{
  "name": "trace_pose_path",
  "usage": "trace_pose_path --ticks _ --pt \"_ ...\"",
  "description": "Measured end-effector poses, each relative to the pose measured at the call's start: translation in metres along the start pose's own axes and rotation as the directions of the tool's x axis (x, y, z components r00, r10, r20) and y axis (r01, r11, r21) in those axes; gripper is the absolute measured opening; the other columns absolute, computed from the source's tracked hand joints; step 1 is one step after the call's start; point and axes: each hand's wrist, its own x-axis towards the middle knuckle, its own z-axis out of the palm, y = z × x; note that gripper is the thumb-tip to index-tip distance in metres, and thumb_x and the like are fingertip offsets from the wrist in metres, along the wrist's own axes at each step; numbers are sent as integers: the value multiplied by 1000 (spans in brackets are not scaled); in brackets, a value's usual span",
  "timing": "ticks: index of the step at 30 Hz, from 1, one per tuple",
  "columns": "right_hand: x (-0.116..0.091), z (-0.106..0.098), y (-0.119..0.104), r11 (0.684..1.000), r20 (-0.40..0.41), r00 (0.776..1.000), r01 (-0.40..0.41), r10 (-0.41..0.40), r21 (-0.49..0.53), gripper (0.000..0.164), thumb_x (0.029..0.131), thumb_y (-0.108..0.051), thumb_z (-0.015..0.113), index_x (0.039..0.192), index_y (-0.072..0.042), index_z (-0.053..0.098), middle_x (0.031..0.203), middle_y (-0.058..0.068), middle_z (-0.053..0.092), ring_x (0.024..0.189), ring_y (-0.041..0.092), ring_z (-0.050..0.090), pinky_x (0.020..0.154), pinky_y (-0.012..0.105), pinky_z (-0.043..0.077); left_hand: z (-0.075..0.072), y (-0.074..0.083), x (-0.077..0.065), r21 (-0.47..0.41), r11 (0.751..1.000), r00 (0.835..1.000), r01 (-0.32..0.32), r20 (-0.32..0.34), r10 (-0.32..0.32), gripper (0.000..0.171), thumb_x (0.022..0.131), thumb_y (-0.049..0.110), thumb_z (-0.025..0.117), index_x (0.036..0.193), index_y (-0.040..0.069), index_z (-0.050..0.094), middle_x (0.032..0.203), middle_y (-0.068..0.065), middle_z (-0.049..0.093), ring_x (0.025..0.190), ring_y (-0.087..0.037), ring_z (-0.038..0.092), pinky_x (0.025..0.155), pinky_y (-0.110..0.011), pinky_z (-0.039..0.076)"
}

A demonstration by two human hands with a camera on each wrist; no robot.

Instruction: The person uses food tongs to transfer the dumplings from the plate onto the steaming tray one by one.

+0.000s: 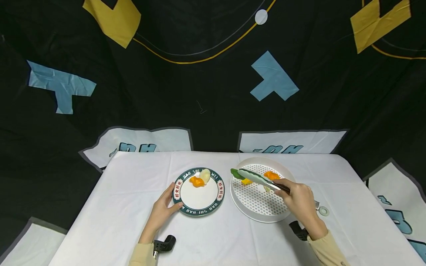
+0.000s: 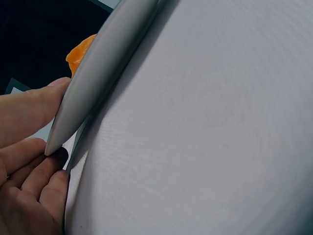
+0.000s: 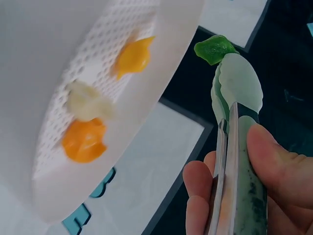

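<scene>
My left hand [image 1: 160,213] pinches the left rim of a round plate [image 1: 198,212] with a green patterned border; in the left wrist view, the thumb lies over the rim and fingers are below. On the plate are an orange piece [image 1: 197,181], perhaps pepper, and a pale piece [image 1: 205,176]. My right hand [image 1: 301,202] grips tongs [image 1: 254,177] with pale scalloped heads. At their tips is a green vegetable piece [image 3: 214,49], above the left side of a white perforated basket [image 1: 251,203]. Inside it are a yellow piece [image 3: 134,56], a pale piece [image 3: 88,102] and an orange piece [image 3: 84,141].
A white cloth covers the table [image 1: 100,221], whose far edge meets a black curtain [image 1: 206,96] with blue and yellow shapes. The plate stands left of the basket, with a strip of cloth between them. Each wrist wears a black camera mount [image 1: 164,244].
</scene>
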Motion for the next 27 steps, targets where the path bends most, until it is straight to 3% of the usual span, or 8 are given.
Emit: trace_pose_path --ticks 27 --pt "-44 -46 48 982 -58 991 -125 118 -142 30 66 -3 83 94 -4 74 64 4 66 46 7 32 40 26 27 0 0 1 2 1000 1000 7 0 -7 81 85 9 72 150 -1 24 155 -20 20 139 -34 25 111 -28 25"
